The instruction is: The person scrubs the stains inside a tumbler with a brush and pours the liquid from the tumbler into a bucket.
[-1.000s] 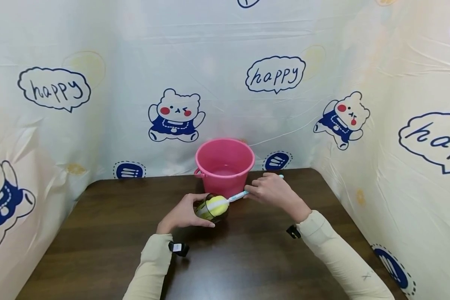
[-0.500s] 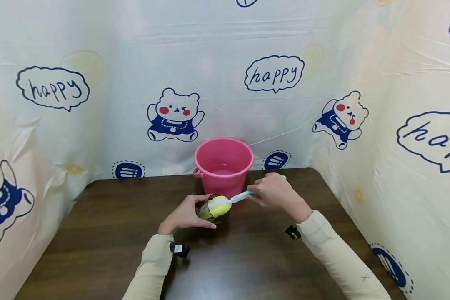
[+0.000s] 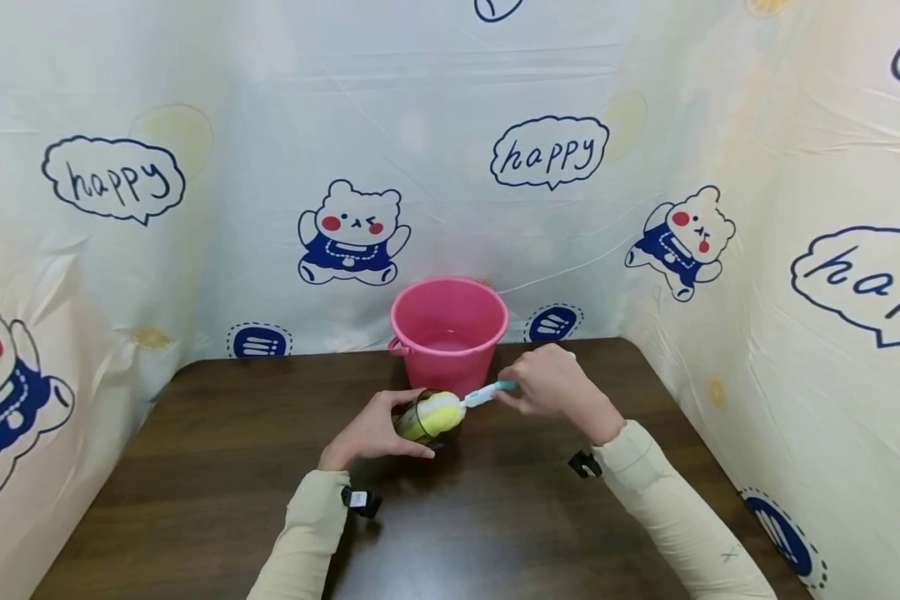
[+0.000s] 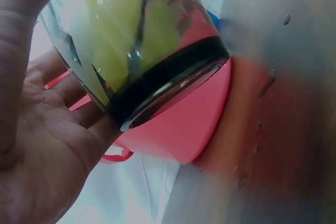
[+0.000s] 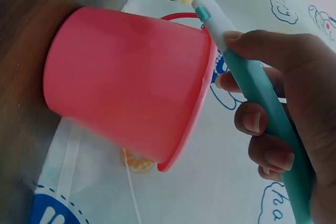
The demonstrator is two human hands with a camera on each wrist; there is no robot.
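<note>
My left hand (image 3: pixel 375 429) grips a see-through dark cup (image 4: pixel 157 30), tilted with its mouth to the right, above the table. Its black-banded base (image 4: pixel 173 72) faces the left wrist camera, wet drops on its side. The yellow and white sponge head (image 3: pixel 442 412) of a bottle brush sits partly inside the cup, its outer end poking past the rim. With thumb and curled fingers my right hand (image 3: pixel 546 379) holds the brush's teal and white handle (image 5: pixel 260 93), which slants up to the right. A pink bucket (image 3: pixel 453 371) stands just behind both hands.
The dark wooden table (image 3: pixel 210 467) carries the bucket near its back edge, and water drops (image 4: pixel 268 83) lie on it. A patterned white curtain (image 3: pixel 435 100) hangs behind and at both sides. A black strap camera (image 3: pixel 362 502) sits at the left wrist.
The sponge head has turned about its handle: its white stripe has moved from the middle to the upper side. My right hand has shifted slightly right; the left still holds the cup.
</note>
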